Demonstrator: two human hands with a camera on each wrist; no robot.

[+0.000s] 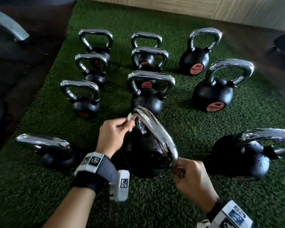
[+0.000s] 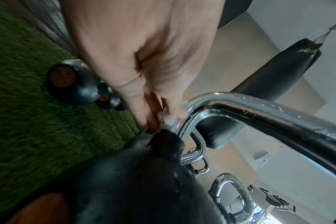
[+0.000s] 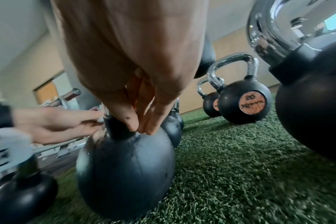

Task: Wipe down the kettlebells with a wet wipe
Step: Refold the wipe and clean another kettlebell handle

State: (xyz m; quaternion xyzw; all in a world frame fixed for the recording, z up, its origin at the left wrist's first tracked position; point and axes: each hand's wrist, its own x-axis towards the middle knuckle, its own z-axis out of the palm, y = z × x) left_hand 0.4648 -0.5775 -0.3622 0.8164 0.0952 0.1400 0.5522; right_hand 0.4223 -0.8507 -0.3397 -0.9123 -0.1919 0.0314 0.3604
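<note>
The nearest black kettlebell (image 1: 143, 155) stands on the green turf at the centre, its chrome handle (image 1: 155, 129) running from far left to near right. My left hand (image 1: 130, 124) pinches a small white wet wipe (image 1: 130, 117) against the far bend of that handle. The left wrist view shows the wipe (image 2: 169, 119) pressed where the handle (image 2: 259, 110) meets the body (image 2: 134, 181). My right hand (image 1: 178, 170) grips the near end of the handle. In the right wrist view its fingertips (image 3: 140, 125) reach down to the collar of the kettlebell (image 3: 125, 166).
Several more chrome-handled black kettlebells stand in rows on the turf (image 1: 187, 122), one close at the left (image 1: 56, 155) and one close at the right (image 1: 247, 157). Dark flooring (image 1: 23, 63) borders the turf on the left. A wooden panel (image 1: 187, 5) runs along the back.
</note>
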